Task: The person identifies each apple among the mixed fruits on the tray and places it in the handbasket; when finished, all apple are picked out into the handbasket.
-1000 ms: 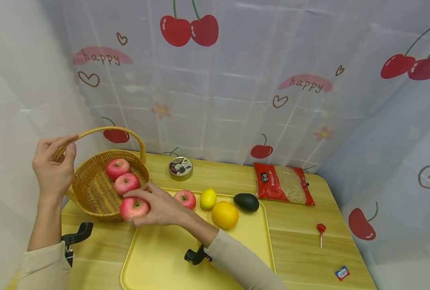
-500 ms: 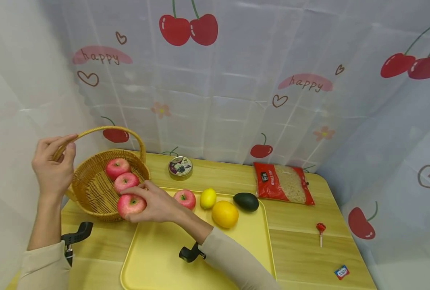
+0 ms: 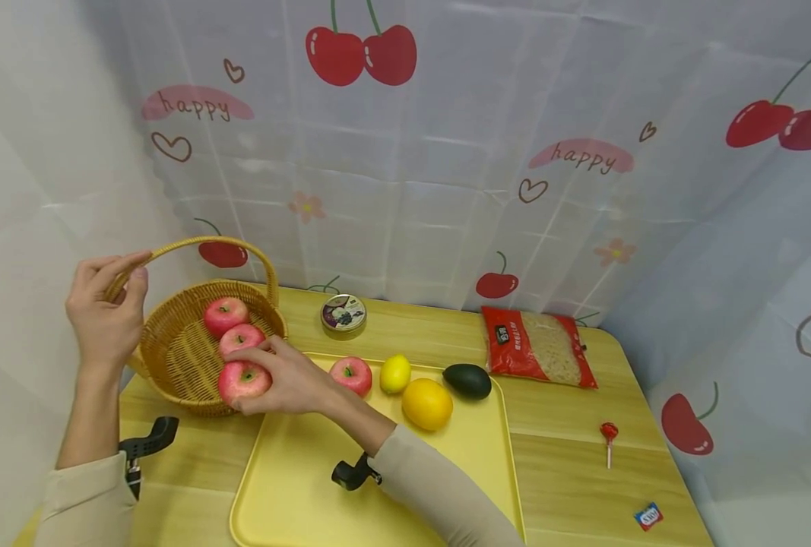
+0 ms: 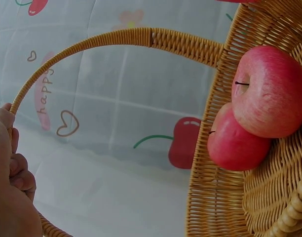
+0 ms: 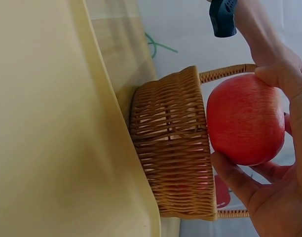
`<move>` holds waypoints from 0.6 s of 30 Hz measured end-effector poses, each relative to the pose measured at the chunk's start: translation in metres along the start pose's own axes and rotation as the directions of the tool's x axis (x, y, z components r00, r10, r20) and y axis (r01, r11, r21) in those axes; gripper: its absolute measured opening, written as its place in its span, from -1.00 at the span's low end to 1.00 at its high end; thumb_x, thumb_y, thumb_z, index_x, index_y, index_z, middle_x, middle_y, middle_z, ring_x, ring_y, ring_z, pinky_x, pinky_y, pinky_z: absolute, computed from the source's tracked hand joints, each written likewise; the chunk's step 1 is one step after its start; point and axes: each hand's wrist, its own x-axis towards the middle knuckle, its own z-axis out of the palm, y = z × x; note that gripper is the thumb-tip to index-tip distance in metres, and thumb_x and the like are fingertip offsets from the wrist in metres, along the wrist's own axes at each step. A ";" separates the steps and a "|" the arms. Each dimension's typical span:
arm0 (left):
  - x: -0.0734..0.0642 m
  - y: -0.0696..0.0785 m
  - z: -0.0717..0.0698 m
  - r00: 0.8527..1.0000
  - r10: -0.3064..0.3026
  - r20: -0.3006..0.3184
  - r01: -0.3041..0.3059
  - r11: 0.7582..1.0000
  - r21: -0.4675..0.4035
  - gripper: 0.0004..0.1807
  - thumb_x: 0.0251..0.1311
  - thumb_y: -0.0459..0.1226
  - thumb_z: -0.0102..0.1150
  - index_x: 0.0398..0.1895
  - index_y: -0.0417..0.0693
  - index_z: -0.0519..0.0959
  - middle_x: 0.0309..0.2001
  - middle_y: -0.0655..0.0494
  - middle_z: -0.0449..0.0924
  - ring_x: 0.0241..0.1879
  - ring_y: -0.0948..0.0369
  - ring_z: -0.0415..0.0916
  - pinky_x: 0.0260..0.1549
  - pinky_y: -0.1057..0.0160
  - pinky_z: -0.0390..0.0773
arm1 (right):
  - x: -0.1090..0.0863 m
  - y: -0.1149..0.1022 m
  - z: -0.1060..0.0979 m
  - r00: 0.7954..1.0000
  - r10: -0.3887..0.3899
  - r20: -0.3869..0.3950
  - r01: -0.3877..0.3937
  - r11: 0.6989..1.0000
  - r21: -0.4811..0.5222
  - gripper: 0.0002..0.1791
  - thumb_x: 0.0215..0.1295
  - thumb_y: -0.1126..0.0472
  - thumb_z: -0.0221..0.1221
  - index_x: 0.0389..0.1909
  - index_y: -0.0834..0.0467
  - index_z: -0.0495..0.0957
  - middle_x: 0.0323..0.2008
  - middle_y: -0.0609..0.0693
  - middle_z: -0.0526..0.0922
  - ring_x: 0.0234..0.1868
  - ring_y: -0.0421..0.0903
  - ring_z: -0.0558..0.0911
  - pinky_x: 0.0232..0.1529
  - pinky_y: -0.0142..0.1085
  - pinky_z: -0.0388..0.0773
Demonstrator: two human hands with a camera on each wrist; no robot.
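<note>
My left hand (image 3: 107,308) grips the arched handle (image 4: 116,38) of a wicker basket (image 3: 185,357) at the table's left. Two red apples (image 3: 226,316) lie inside it, seen close up in the left wrist view. Above the basket's near right rim, my right hand (image 3: 287,377) holds another apple (image 3: 244,382) between thumb and fingers. The right wrist view shows that apple (image 5: 245,119) over the basket's edge. On the yellow tray (image 3: 378,486) are one more apple (image 3: 351,376), a lemon (image 3: 395,374), a larger orange-yellow fruit (image 3: 427,404) and a dark green avocado (image 3: 467,381).
A round tin (image 3: 343,316) stands behind the tray. To the right lie a red bag (image 3: 538,347) with pale contents, a lollipop (image 3: 609,444) and a small wrapped candy (image 3: 648,516). A printed curtain (image 3: 405,175) hangs along the table's back.
My right hand has carried its apple slightly left and toward the basket. The left hand keeps its hold on the handle, and the basket stays in place.
</note>
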 end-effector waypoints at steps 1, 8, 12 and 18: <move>0.000 0.000 0.000 1.000 0.000 0.003 0.000 1.000 -0.001 -0.75 0.34 -0.44 0.12 -0.04 -0.44 0.67 -0.15 0.39 0.40 -0.20 0.42 0.39 -0.22 0.67 0.47 | 0.001 0.000 0.000 1.000 -0.004 0.002 0.004 1.000 -0.003 -0.22 0.08 -0.29 0.35 0.38 -0.48 0.34 0.12 -0.25 0.37 0.07 -0.39 0.37 -0.03 -0.52 0.39; -0.001 0.000 -0.003 1.000 -0.016 -0.006 0.016 1.000 0.020 -0.75 0.35 -0.45 0.10 -0.04 -0.41 0.69 -0.15 0.42 0.40 -0.16 0.41 0.40 -0.19 0.67 0.48 | 0.011 -0.003 0.008 0.999 -0.036 -0.004 0.036 0.999 -0.008 -0.22 0.10 -0.31 0.35 0.39 -0.43 0.35 0.19 -0.21 0.36 0.11 -0.36 0.37 0.03 -0.51 0.37; -0.002 0.002 -0.003 1.000 -0.014 -0.003 0.015 1.000 0.025 -0.74 0.35 -0.45 0.08 -0.03 -0.41 0.69 -0.15 0.43 0.39 -0.15 0.40 0.41 -0.17 0.66 0.49 | 0.017 -0.005 0.013 0.999 -0.028 -0.019 0.028 1.000 -0.002 -0.22 0.08 -0.31 0.37 0.37 -0.43 0.36 0.19 -0.19 0.36 0.10 -0.34 0.39 0.04 -0.52 0.37; -0.001 0.003 0.001 1.000 -0.011 -0.014 0.011 1.000 0.008 -0.75 0.34 -0.46 0.09 -0.05 -0.42 0.69 -0.16 0.42 0.40 -0.16 0.41 0.41 -0.20 0.66 0.49 | 0.024 -0.008 0.015 0.999 -0.018 -0.035 0.018 1.000 -0.001 -0.28 0.07 -0.30 0.37 0.31 -0.40 0.42 0.25 -0.21 0.31 0.11 -0.33 0.39 0.02 -0.53 0.36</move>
